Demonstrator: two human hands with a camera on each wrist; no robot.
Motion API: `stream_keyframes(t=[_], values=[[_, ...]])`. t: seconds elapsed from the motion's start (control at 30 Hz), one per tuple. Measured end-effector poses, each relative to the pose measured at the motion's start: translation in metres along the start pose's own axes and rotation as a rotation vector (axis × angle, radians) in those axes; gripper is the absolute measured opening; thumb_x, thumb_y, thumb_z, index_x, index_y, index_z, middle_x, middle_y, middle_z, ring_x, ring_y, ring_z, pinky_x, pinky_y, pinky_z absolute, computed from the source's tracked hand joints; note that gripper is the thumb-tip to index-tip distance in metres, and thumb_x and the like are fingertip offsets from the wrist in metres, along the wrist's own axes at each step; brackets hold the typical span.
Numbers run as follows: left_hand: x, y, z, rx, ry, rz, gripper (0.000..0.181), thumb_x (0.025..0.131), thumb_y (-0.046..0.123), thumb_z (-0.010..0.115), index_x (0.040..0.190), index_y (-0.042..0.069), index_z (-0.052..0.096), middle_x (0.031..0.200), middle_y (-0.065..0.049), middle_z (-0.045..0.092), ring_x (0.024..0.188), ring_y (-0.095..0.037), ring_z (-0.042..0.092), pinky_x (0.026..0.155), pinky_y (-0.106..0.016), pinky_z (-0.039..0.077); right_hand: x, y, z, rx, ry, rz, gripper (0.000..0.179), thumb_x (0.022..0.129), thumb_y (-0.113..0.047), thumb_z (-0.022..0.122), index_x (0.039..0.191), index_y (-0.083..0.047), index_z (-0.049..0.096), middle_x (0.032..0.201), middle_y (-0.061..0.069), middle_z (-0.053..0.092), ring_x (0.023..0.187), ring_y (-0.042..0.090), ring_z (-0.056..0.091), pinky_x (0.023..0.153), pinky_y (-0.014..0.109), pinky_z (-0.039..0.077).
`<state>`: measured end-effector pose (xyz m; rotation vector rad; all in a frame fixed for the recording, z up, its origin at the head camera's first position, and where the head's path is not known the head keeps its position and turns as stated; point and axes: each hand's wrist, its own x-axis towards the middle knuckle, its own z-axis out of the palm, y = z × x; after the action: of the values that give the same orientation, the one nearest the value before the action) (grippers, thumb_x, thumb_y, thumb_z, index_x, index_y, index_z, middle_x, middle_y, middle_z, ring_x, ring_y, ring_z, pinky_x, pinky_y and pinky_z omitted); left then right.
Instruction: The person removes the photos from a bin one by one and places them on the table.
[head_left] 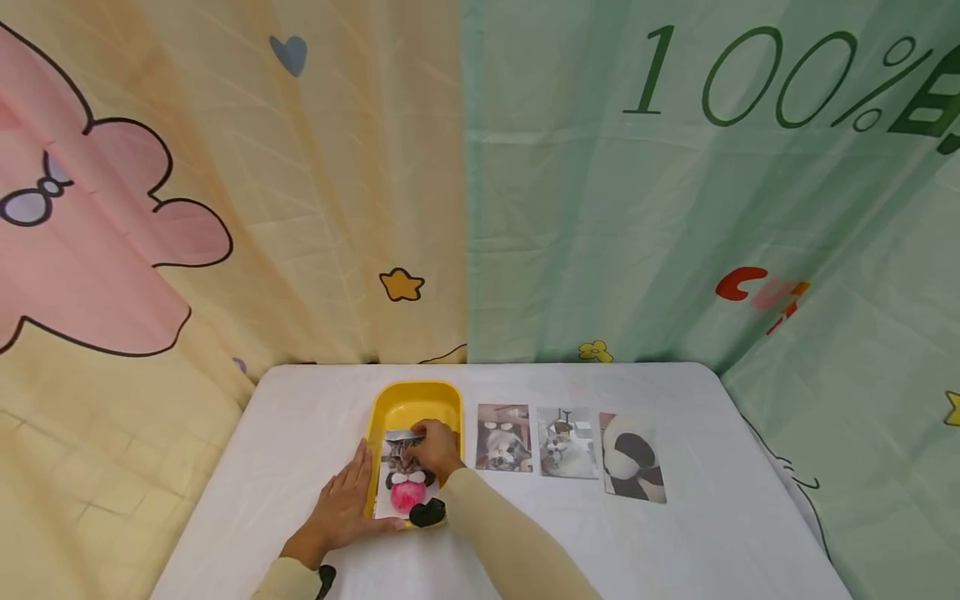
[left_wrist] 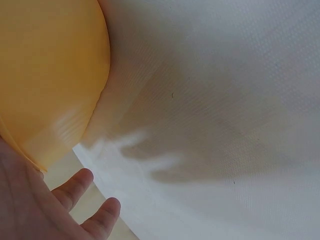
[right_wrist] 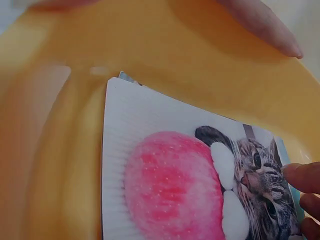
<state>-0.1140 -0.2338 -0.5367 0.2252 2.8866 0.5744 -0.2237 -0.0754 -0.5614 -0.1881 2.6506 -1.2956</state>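
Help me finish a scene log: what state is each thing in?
Yellow rectangular plastic tray: upright, occupied.
White rectangular cat photo card: face up, inside tray.
Three rectangular colour photo cards: flat, face up, apart.
Left fingers: extended at tray's side.
Right fingers: curled at cat card's far end.
Printed fabric curtains: hanging.

A white surface point(head_left: 720, 525) with rounded far corners stands before a pale yellow curtain point(head_left: 337, 167), which meets a mint-green curtain point(head_left: 547, 250) in a vertical line behind it. The yellow side carries a large pink cartoon figure point(head_left: 90, 250) outlined in black with a lavender bow point(head_left: 51, 187), a blue-grey heart point(head_left: 290, 55) and an orange star point(head_left: 402, 285). On the green side are dark green "100%" lettering point(head_left: 780, 75), a small yellow flower point(head_left: 596, 351) near the surface's far edge, and, at the right border, a partly cut-off yellow star point(head_left: 953, 408).
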Motion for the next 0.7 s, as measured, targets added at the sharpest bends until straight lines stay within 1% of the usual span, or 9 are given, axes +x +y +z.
stream_keyframes(t=[0.13,0.27,0.4,0.47,0.5,0.6,0.7], values=[[-0.0011,0.0007,-0.0009,-0.019,-0.009,-0.004,0.130,0.067,0.073,0.068,0.150,-0.010,0.011,0.159,-0.023,0.004,0.138,-0.044,0.026,0.106,-0.065,0.025,-0.0011,0.0019,0.0027,-0.009,0.012,0.012,0.036,0.072,-0.016,0.085,0.104,-0.007,0.073,0.100,0.001,0.070,0.102,0.025,0.059,0.097,0.041,0.039],[-0.0007,0.0008,-0.0003,-0.023,-0.009,-0.006,0.130,0.067,0.073,0.068,0.150,-0.009,0.011,0.159,-0.023,0.004,0.138,-0.044,0.026,0.106,-0.065,0.025,-0.0047,0.0026,0.0026,-0.038,0.030,-0.018,0.036,0.071,-0.015,0.086,0.103,-0.006,0.073,0.097,0.002,0.070,0.099,0.025,0.059,0.094,0.041,0.041],[0.0007,0.0003,0.0020,-0.025,-0.005,-0.005,0.130,0.067,0.074,0.067,0.150,-0.009,0.010,0.159,-0.023,0.004,0.138,-0.044,0.025,0.106,-0.065,0.024,-0.0075,0.0032,0.0014,-0.020,0.018,-0.014,0.032,0.072,-0.014,0.084,0.100,-0.006,0.072,0.091,-0.002,0.068,0.098,0.023,0.057,0.095,0.040,0.040],[0.0012,0.0001,0.0027,-0.025,-0.005,-0.002,0.131,0.067,0.074,0.066,0.150,-0.009,0.010,0.159,-0.023,0.004,0.138,-0.043,0.025,0.106,-0.065,0.024,-0.0071,0.0039,0.0014,0.014,0.010,-0.002,0.028,0.072,-0.012,0.083,0.098,-0.006,0.073,0.089,-0.003,0.067,0.096,0.022,0.057,0.094,0.040,0.039],[0.0012,-0.0002,0.0031,-0.019,-0.009,-0.003,0.130,0.068,0.075,0.066,0.151,-0.008,0.009,0.159,-0.022,0.003,0.139,-0.043,0.024,0.106,-0.065,0.024,-0.0067,0.0043,0.0016,0.049,0.001,0.013,0.027,0.073,-0.012,0.083,0.098,-0.006,0.073,0.088,-0.004,0.067,0.096,0.021,0.056,0.095,0.040,0.039],[0.0014,-0.0011,0.0032,-0.013,-0.001,0.002,0.130,0.067,0.075,0.066,0.151,-0.008,0.010,0.159,-0.022,0.003,0.139,-0.043,0.024,0.105,-0.065,0.025,-0.0046,0.0048,0.0022,0.152,-0.010,0.014,0.026,0.075,-0.008,0.081,0.099,-0.005,0.073,0.086,-0.003,0.067,0.086,0.015,0.059,0.090,0.034,0.046],[0.0006,-0.0016,0.0024,-0.006,0.010,0.005,0.130,0.067,0.075,0.066,0.151,-0.007,0.011,0.159,-0.022,0.004,0.138,-0.044,0.026,0.105,-0.065,0.025,-0.0032,0.0033,0.0017,0.240,-0.017,-0.009,0.028,0.076,-0.006,0.080,0.103,-0.003,0.072,0.085,0.000,0.067,0.079,0.010,0.059,0.080,0.028,0.053]])
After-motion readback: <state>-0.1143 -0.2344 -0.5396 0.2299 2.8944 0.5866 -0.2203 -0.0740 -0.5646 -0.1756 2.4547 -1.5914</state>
